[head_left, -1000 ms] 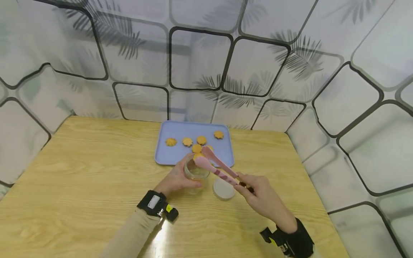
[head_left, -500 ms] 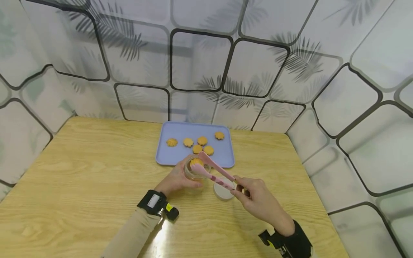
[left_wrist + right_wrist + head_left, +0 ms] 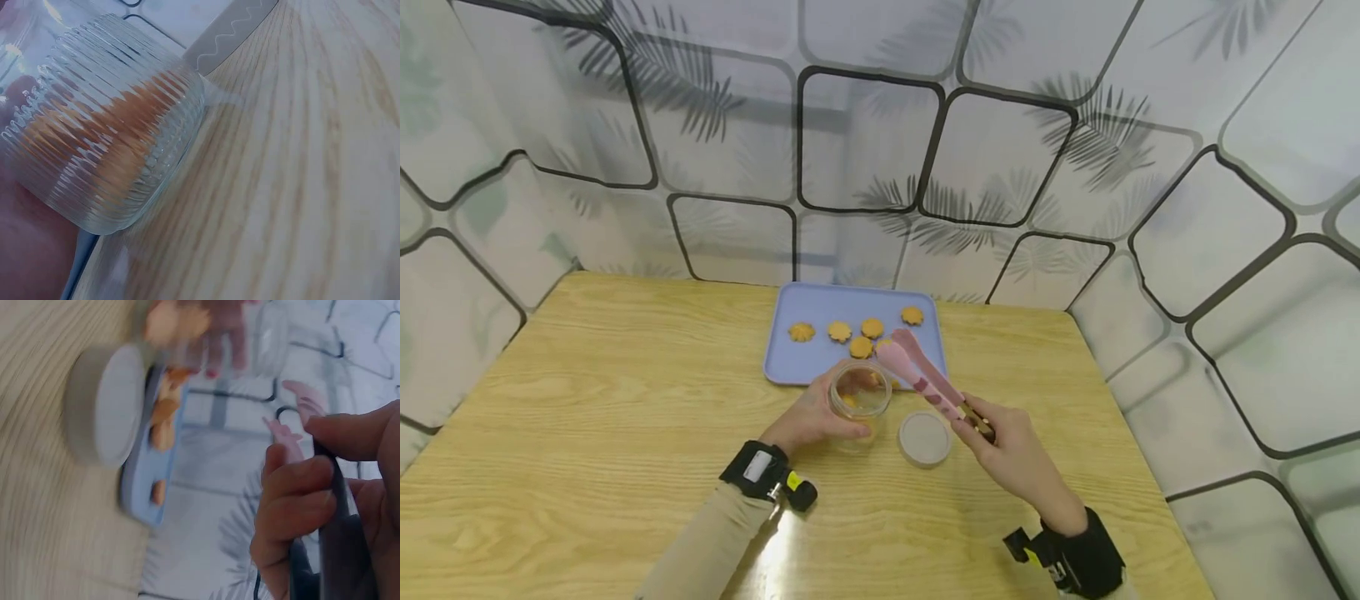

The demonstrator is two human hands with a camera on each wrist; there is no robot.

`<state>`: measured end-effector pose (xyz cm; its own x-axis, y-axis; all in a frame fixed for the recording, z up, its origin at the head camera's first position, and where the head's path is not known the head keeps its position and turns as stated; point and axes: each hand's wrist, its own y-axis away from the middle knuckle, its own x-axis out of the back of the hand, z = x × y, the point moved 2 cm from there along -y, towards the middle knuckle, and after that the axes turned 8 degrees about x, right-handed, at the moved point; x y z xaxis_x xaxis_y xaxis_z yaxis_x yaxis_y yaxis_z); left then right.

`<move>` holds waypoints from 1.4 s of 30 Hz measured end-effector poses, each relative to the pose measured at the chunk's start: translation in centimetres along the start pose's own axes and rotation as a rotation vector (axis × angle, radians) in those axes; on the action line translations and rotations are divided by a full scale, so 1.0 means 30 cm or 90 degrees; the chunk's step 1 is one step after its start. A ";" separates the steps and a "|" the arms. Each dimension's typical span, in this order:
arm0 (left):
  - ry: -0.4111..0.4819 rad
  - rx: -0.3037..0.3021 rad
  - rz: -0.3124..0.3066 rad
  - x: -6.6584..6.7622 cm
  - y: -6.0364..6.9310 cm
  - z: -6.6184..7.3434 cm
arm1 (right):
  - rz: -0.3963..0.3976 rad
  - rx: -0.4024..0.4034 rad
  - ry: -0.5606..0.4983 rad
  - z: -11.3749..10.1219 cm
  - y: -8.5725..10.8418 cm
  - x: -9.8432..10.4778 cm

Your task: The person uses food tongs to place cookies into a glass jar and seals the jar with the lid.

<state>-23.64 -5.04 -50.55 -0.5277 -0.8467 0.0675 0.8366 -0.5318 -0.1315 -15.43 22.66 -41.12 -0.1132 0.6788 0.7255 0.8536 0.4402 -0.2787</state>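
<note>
In the head view my left hand [image 3: 811,421] grips a ribbed glass jar [image 3: 867,408] around its side, the open mouth facing up. Orange-brown biscuits [image 3: 125,137] show through the glass in the left wrist view. My right hand [image 3: 1018,458] holds pink tongs [image 3: 931,383] by their dark handles. The tong tips hover over the tray's near right part, to the right of the jar, and partly cover a biscuit there. No biscuit is visible between the tips. Several flower-shaped biscuits [image 3: 801,332] lie on a lilac tray [image 3: 797,367] behind the jar.
A pale round lid [image 3: 925,439] lies on the wooden table [image 3: 625,400] right of the jar, below the tongs. A patterned wall covering [image 3: 865,150] rises behind the table and along its right side.
The tongs carried a biscuit over the jar, lowered it into the mouth and let it go. They have since moved right and away from the jar. The left hand stays around the jar.
</note>
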 end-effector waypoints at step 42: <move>0.000 -0.001 -0.021 0.000 -0.005 0.006 | 0.086 0.039 -0.038 -0.037 0.037 0.037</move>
<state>-23.74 -4.97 -50.34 -0.5546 -0.8291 0.0716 0.8189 -0.5590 -0.1300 -14.04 23.25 -39.94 -0.0303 0.7671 0.6408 0.8308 0.3758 -0.4105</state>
